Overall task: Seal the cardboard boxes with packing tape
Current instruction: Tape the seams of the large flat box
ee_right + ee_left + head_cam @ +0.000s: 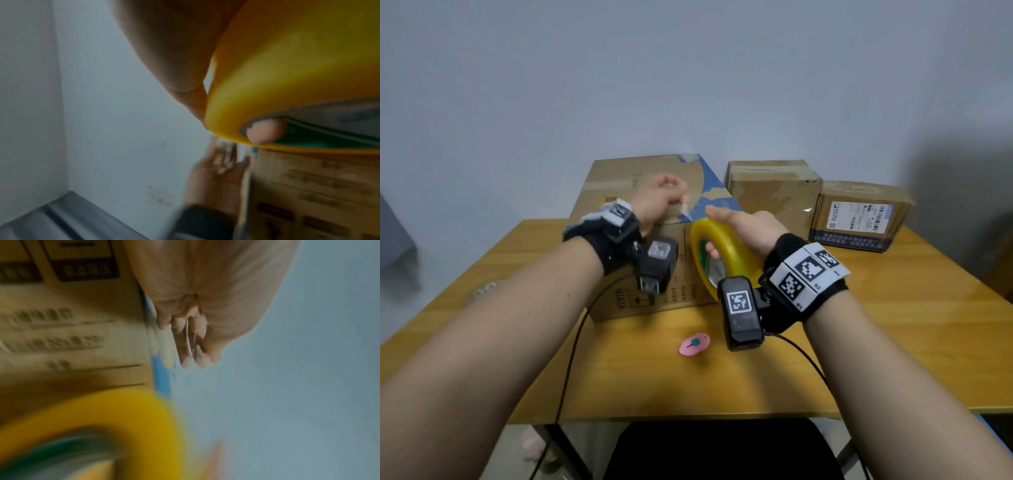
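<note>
A large cardboard box [619,185] stands on the wooden table [893,342]. My right hand [714,231] holds a yellow roll of packing tape [726,260] upright against the box's near right corner, thumb over the rim and a fingertip [265,131] inside the core. My left hand [676,192] hovers over the box top and pinches the free end of the clear tape strip [690,209], which runs from the roll. In the left wrist view the fingers [185,345] pinch a thin strip edge, with the blurred roll [133,410] below.
Two smaller taped cardboard boxes [774,192] [859,219] sit at the back right against the wall. A small pink cutter [694,343] lies on the table in front of the large box. Cables trail off the table's front edge.
</note>
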